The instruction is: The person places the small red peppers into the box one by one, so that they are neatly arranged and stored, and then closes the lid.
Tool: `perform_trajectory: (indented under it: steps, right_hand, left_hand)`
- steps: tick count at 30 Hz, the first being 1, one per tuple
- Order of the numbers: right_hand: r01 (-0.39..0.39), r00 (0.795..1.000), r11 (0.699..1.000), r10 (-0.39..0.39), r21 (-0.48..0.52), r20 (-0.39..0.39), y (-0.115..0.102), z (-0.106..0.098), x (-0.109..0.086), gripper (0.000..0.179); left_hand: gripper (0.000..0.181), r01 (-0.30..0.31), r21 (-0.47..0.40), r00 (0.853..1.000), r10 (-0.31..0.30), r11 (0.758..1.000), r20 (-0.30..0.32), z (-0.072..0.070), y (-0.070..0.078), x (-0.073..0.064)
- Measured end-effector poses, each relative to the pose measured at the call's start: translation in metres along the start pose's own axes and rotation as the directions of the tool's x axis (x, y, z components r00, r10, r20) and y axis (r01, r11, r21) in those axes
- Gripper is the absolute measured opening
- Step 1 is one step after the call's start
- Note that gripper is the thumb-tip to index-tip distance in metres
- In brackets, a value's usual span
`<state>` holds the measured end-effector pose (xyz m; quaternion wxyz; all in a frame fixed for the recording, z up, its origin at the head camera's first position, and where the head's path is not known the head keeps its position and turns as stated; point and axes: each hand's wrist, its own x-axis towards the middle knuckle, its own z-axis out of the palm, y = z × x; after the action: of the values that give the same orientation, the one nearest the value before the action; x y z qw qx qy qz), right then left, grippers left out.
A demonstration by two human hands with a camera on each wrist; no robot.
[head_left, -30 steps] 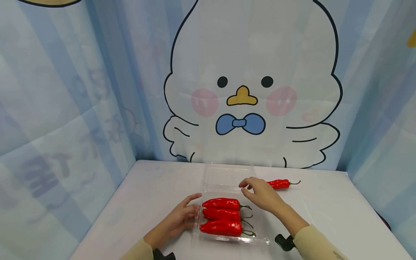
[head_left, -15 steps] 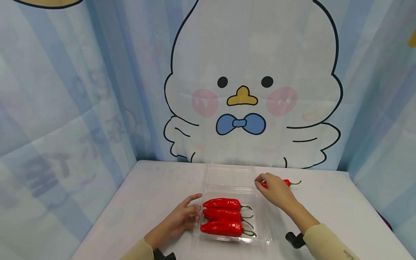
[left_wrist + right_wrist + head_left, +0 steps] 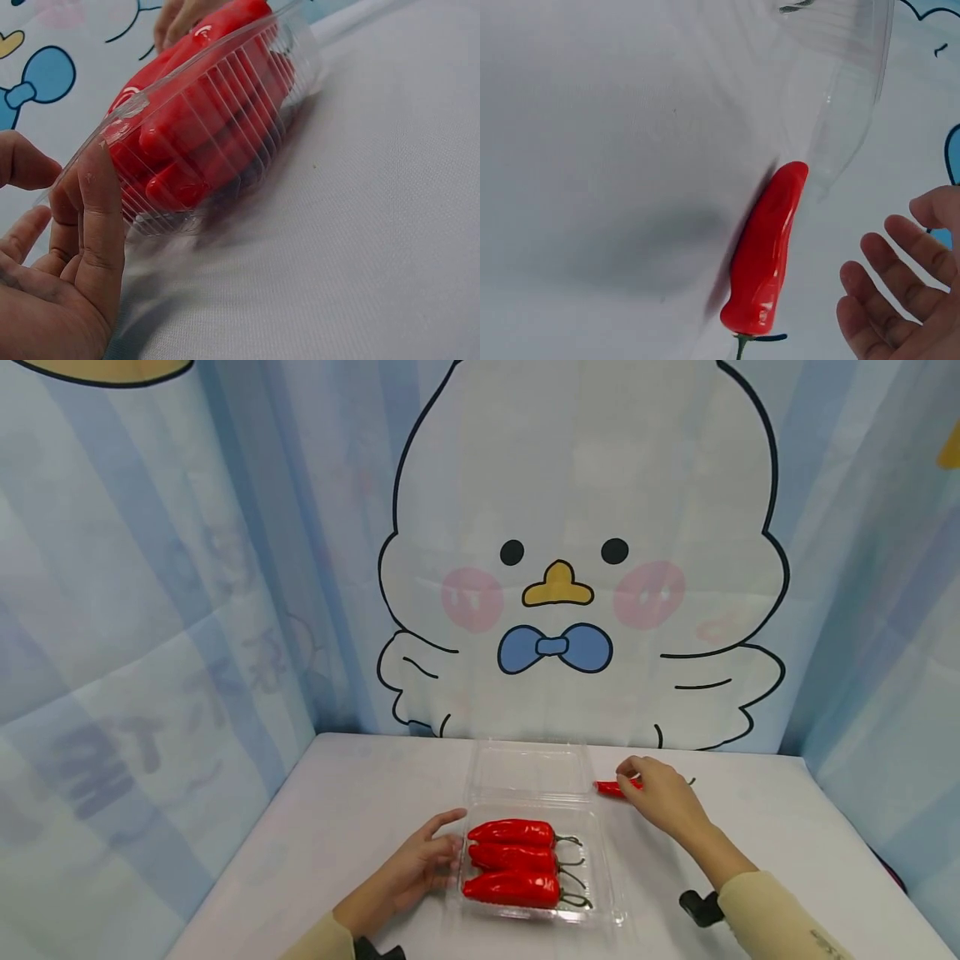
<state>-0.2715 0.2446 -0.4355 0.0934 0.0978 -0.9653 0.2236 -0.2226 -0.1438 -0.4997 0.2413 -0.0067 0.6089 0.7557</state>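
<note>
Inside a clear plastic clamshell box lie three red peppers with green stems, side by side. At the box's left wall is my left hand; its fingertips touch the rim in the left wrist view, with the fingers only lightly bent. My right hand hovers over one more red pepper, which lies on the table to the right of the lid. In the right wrist view that pepper is apart from the loosely spread fingers. The head view hides its middle behind the hand.
The box's clear lid lies folded back, away from me. A white-covered table ends at a cartoon-printed cloth backdrop. Cloth also hangs at both sides. A black wrist mount sits below my right forearm.
My right hand has moved rightward from above the lid's right side to over the loose pepper. The left hand, the box and the peppers have stayed in place.
</note>
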Motion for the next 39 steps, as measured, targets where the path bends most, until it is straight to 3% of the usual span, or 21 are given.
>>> perform_trajectory:
  steps: [14,24,29,35,39]
  right_hand:
    - [-0.1,0.995,0.995,0.1,-0.018,0.029,0.033,0.007,0.007,0.028]
    - [-0.108,0.993,0.991,0.111,-0.083,0.036,0.055,0.014,0.007,0.031]
    - [-0.105,0.994,0.986,0.105,-0.128,-0.007,0.059,0.014,0.005,0.028]
    - [-0.127,0.99,0.977,0.135,-0.173,0.038,0.059,0.013,0.005,0.033]
    - [-0.142,0.988,0.979,0.15,-0.145,0.045,0.061,0.013,0.005,0.032]
  left_hand:
    - [0.07,-0.005,-0.007,1.0,0.005,1.0,0.01,-0.002,-0.001,-0.001]
    - [0.069,-0.002,-0.005,1.0,0.002,1.0,0.012,-0.001,0.0,-0.002]
    - [0.068,0.003,-0.008,1.0,-0.003,1.0,0.01,0.0,0.0,0.0]
    - [0.067,0.006,-0.019,1.0,-0.006,1.0,0.013,-0.001,-0.002,0.0]
    - [0.067,0.008,-0.013,1.0,-0.008,1.0,0.012,-0.002,-0.001,0.0]
